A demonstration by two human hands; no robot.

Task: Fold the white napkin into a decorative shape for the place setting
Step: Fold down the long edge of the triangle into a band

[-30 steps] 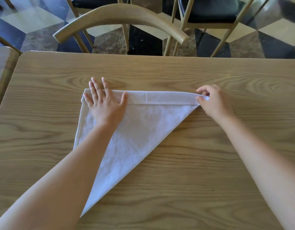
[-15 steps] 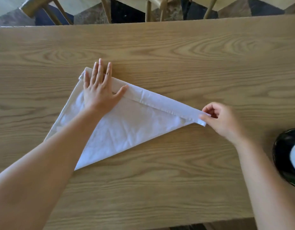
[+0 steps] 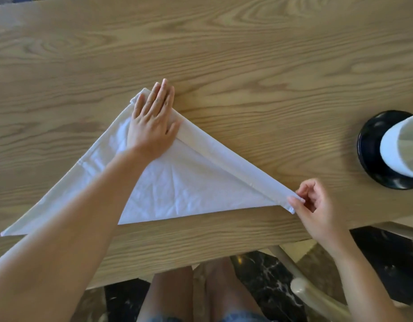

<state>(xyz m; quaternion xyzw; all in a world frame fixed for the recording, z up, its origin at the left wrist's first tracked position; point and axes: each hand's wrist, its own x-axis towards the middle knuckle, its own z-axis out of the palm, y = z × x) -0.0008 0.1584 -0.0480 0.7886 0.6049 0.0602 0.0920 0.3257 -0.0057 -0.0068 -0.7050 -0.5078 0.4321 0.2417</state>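
The white napkin (image 3: 184, 184) lies flat on the wooden table (image 3: 247, 66) as a triangle, with a narrow band folded over along its long edge. My left hand (image 3: 152, 126) presses flat, fingers together, on the far corner of that band. My right hand (image 3: 314, 205) pinches the band's near right tip between thumb and fingertips. My left forearm covers the napkin's left part; its third corner shows at the far left.
A black saucer (image 3: 373, 147) holding a white cup (image 3: 403, 145) stands at the right edge of the table. The table's near edge (image 3: 201, 259) runs just below the napkin, with my legs, a dark marbled floor and a chair arm (image 3: 317, 296) beneath.
The view has tilted down and the napkin now lies more slanted, its right tip nearer the table's front edge. Both hands keep their places on the band's two ends.
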